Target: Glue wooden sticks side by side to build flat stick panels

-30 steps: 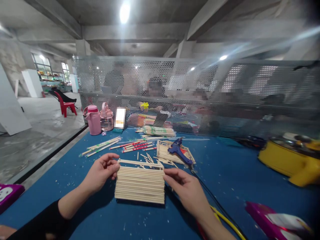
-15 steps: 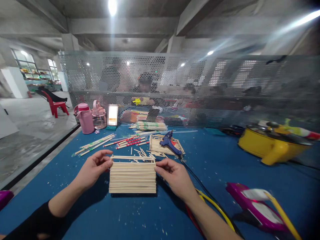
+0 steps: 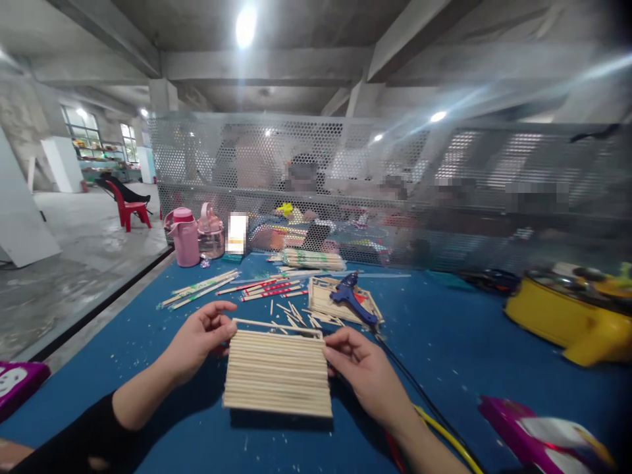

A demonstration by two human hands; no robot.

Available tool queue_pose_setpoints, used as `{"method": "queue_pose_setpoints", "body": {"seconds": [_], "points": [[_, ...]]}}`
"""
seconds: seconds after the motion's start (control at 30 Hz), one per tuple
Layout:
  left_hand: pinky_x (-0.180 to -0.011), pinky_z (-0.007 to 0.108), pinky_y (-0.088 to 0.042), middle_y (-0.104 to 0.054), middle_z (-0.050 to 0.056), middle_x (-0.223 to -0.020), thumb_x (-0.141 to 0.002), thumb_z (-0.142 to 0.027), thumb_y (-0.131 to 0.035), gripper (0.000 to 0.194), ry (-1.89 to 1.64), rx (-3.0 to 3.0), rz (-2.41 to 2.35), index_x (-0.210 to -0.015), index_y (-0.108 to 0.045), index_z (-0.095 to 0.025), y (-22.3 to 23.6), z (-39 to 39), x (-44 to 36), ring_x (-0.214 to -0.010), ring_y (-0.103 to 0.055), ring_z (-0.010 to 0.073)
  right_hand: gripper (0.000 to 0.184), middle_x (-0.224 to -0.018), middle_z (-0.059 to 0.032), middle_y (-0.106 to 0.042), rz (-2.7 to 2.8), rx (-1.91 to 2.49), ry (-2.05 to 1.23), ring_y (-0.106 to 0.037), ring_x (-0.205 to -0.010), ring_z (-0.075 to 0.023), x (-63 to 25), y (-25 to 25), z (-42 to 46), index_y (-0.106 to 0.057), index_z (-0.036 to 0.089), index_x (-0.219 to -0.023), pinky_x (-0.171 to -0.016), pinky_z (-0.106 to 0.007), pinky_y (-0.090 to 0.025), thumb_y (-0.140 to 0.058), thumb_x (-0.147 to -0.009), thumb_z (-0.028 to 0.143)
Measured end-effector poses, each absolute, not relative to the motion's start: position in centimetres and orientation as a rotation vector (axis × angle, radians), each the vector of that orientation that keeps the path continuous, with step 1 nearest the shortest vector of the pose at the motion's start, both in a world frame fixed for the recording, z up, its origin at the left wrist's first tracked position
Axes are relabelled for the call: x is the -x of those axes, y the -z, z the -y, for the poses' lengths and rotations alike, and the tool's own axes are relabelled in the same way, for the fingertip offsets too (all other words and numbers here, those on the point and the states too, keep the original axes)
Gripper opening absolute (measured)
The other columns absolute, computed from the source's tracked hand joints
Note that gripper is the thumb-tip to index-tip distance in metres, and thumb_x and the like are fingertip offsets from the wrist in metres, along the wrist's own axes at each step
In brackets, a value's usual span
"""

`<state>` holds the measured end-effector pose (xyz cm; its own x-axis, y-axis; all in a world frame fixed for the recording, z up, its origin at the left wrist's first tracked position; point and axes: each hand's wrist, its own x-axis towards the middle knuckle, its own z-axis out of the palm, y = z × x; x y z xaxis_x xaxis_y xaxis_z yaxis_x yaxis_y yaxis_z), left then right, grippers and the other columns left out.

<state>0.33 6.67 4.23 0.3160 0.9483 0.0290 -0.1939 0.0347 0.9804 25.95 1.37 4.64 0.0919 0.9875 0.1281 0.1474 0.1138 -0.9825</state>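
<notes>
Both hands hold a panel of light wooden sticks laid side by side, tilted above the blue table. My left hand pinches its upper left corner between thumb and fingers. At the upper right corner, my right hand grips it the same way. A narrow frame of sticks stands along the panel's far edge. Beyond lies a blue glue gun on another stick piece. Loose short sticks are scattered between that piece and the panel.
Wrapped chopsticks and a bundled pack lie farther back. A pink jug stands back left, a yellow pot at right. Cables run by my right arm. A perforated metal screen closes the far side, people behind it.
The panel has come closer and its near edge tilts more, showing more of its face. Both hands move with it, keeping their grip. The whole view has shifted slightly.
</notes>
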Motion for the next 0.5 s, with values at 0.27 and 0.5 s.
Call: {"method": "queue_pose_setpoints", "body": {"seconds": [0.27,0.5], "points": [[-0.043,0.015,-0.039,-0.054,-0.004,-0.056,-0.057,-0.028,-0.077,0.045,-0.713,-0.965,-0.966,-0.092,-0.052,-0.016,-3.0,-6.9,-0.2,-0.046,-0.049,0.0058,0.031,-0.053,0.0071,-0.054,1.138,1.407,-1.308,-0.053,-0.049,-0.0077,-26.2,-3.9,-1.3,-0.049,0.018,-0.066,-0.051,-0.022,-0.044,-0.073,-0.055,0.035],[-0.049,0.018,-0.043,-0.055,-0.005,-0.057,-0.056,-0.027,-0.077,0.043,-0.656,-0.953,-1.032,-0.090,-0.052,-0.016,-2.5,-7.2,-0.3,-0.048,-0.050,0.0060,0.022,-0.048,0.0074,-0.055,1.070,1.480,-1.394,-0.051,-0.045,-0.0055,-25.9,-3.8,-1.4,-0.048,0.018,-0.062,-0.048,-0.019,-0.043,-0.066,-0.060,0.031]]}}
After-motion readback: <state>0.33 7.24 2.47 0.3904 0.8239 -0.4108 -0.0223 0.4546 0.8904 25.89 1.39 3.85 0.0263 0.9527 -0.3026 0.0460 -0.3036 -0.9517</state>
